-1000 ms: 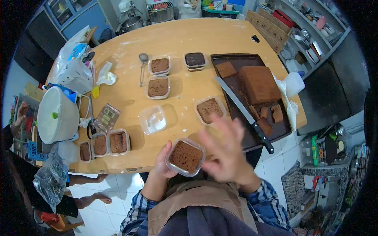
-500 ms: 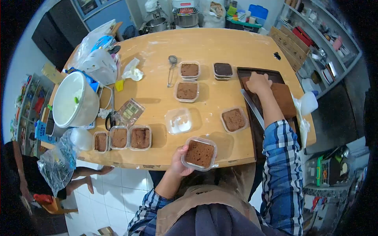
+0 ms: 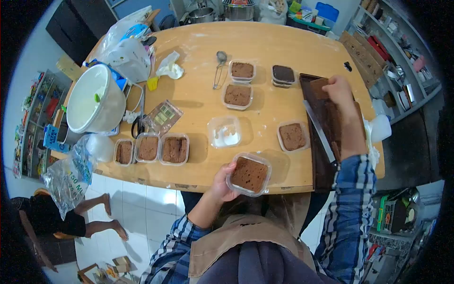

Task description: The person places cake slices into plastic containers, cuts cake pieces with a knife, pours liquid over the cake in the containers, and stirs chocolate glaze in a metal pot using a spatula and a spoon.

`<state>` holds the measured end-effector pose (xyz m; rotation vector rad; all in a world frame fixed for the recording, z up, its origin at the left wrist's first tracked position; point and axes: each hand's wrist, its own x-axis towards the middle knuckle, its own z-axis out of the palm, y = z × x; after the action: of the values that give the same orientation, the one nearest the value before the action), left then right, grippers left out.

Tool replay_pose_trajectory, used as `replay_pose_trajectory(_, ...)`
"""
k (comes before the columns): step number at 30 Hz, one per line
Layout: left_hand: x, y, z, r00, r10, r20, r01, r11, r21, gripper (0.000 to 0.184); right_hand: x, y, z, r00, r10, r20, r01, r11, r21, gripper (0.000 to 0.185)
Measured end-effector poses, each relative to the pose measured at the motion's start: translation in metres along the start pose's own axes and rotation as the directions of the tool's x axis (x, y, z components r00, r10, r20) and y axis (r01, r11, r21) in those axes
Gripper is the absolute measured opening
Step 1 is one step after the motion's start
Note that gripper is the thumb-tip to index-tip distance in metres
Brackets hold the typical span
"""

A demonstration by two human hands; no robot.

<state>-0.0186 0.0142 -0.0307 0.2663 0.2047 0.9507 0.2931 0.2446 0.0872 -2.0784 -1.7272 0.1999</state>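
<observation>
My left hand [image 3: 224, 183] is wrapped round the side of a clear square plastic tub [image 3: 249, 175] with brown sponge cake inside, held at the table's front edge. Over the dark baking tray [image 3: 320, 171] on the right, my right hand [image 3: 339, 91] is closed at the edge of a brown cake piece [image 3: 318, 88]; its fingertips are partly hidden. More dark cake [image 3: 331, 113] lies in the tray under my forearm. A long knife [image 3: 319, 130] rests along the tray's left side. Left of the tray sits another cake-filled tub [image 3: 292, 136].
A tub with white cream [image 3: 224, 132] stands mid-table. Several filled tubs [image 3: 174, 149] stand at front left and farther back, one with a dark top [image 3: 283, 75]. A white bowl [image 3: 96, 99], scissors [image 3: 137, 126] and a small sieve [image 3: 221, 58] lie leftward. Another person's legs [image 3: 101, 215] show below left.
My right hand has shifted from on top of the cake slab to gripping a piece, with the cake in the tray disturbed. My left hand still holds its tub. The view has shifted slightly.
</observation>
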Motion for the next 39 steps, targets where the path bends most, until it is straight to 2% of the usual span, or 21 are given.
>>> replay_pose_trajectory(1, 0.001, -0.001, 0.002, 1.0, 0.01, 0.006, -0.01, 1.0, 0.025, 0.055, -0.006, -0.002, -0.012, 0.993, -0.089, -0.072, 0.093, 0.994, 0.063, 0.023)
replay_pose_trajectory(3, 0.002, -0.002, 0.004, 0.999, 0.037, 0.026, -0.038, 0.997, 0.062, 0.056, -0.012, -0.007, -0.033, 0.979, -0.185, -0.087, 0.2, 0.955, 0.219, 0.026)
replay_pose_trajectory(5, 0.003, -0.004, 0.006, 0.996, 0.068, 0.054, -0.072, 0.994, 0.085, 0.06, -0.044, -0.034, -0.061, 0.974, -0.224, -0.044, 0.224, 0.898, 0.379, 0.026)
replay_pose_trajectory(7, 0.003, -0.004, 0.004, 0.997, 0.055, 0.051, -0.06, 0.992, 0.107, 0.065, -0.076, -0.054, -0.068, 0.968, -0.244, 0.062, 0.159, 0.782, 0.603, 0.029)
replay_pose_trajectory(9, 0.003, -0.004, 0.004, 0.999, 0.026, 0.037, -0.03, 0.993, 0.118, 0.069, -0.115, -0.079, -0.076, 0.915, -0.325, 0.239, 0.049, 0.677, 0.734, 0.028)
replay_pose_trajectory(11, 0.002, -0.003, 0.005, 1.0, -0.01, 0.012, 0.009, 0.993, 0.118, 0.072, -0.143, -0.094, -0.071, 0.838, -0.398, 0.374, 0.037, 0.725, 0.688, 0.027)
replay_pose_trajectory(13, 0.005, -0.003, 0.015, 0.997, 0.01, -0.072, -0.001, 0.992, 0.126, 0.072, -0.159, -0.102, -0.058, 0.719, -0.468, 0.514, 0.026, 0.757, 0.653, 0.026)
replay_pose_trajectory(15, 0.006, -0.001, 0.025, 0.99, -0.003, -0.143, 0.029, 0.983, 0.181, 0.079, -0.173, -0.097, -0.027, 0.615, -0.524, 0.589, -0.11, 0.682, 0.723, 0.026)
replay_pose_trajectory(16, 0.004, 0.001, 0.028, 0.983, -0.022, -0.18, 0.063, 0.972, 0.226, 0.085, -0.183, -0.106, -0.02, 0.568, -0.508, 0.648, -0.124, 0.725, 0.677, 0.026)
replay_pose_trajectory(17, 0.004, 0.001, 0.03, 0.976, -0.049, -0.214, 0.107, 0.956, 0.272, 0.092, -0.185, -0.107, -0.015, 0.562, -0.501, 0.659, -0.14, 0.727, 0.672, 0.026)
replay_pose_trajectory(20, 0.004, 0.001, 0.028, 0.98, -0.059, -0.189, 0.114, 0.949, 0.296, 0.094, -0.187, -0.109, -0.011, 0.548, -0.474, 0.69, -0.174, 0.742, 0.647, 0.024)
replay_pose_trajectory(23, 0.005, 0.0, 0.025, 0.979, -0.061, -0.194, 0.118, 0.948, 0.297, 0.096, -0.189, -0.109, -0.013, 0.579, -0.491, 0.651, -0.062, 0.769, 0.636, 0.024)
replay_pose_trajectory(26, 0.007, -0.002, 0.022, 0.98, -0.065, -0.186, 0.115, 0.956, 0.271, 0.096, -0.19, -0.107, -0.016, 0.583, -0.498, 0.642, -0.053, 0.765, 0.641, 0.025)
replay_pose_trajectory(29, 0.007, -0.001, 0.022, 0.985, -0.068, -0.158, 0.113, 0.949, 0.294, 0.096, -0.189, -0.102, -0.012, 0.595, -0.584, 0.552, 0.059, 0.717, 0.695, 0.021)
replay_pose_trajectory(32, 0.008, -0.002, 0.025, 0.981, -0.065, -0.184, 0.117, 0.95, 0.29, 0.096, -0.187, -0.102, -0.013, 0.559, -0.531, 0.637, -0.045, 0.748, 0.663, 0.023)
replay_pose_trajectory(35, 0.007, -0.003, 0.019, 0.986, -0.072, -0.151, 0.111, 0.958, 0.264, 0.094, -0.188, -0.098, -0.01, 0.584, -0.58, 0.569, -0.007, 0.697, 0.717, 0.021)
replay_pose_trajectory(38, 0.006, -0.001, 0.022, 0.983, -0.067, -0.171, 0.118, 0.943, 0.31, 0.091, -0.191, -0.097, -0.009, 0.581, -0.566, 0.585, -0.023, 0.707, 0.707, 0.022)
replay_pose_trajectory(39, 0.005, -0.001, 0.022, 0.988, -0.053, -0.145, 0.089, 0.961, 0.26, 0.084, -0.193, -0.096, -0.01, 0.617, -0.54, 0.572, -0.043, 0.703, 0.71, 0.023)
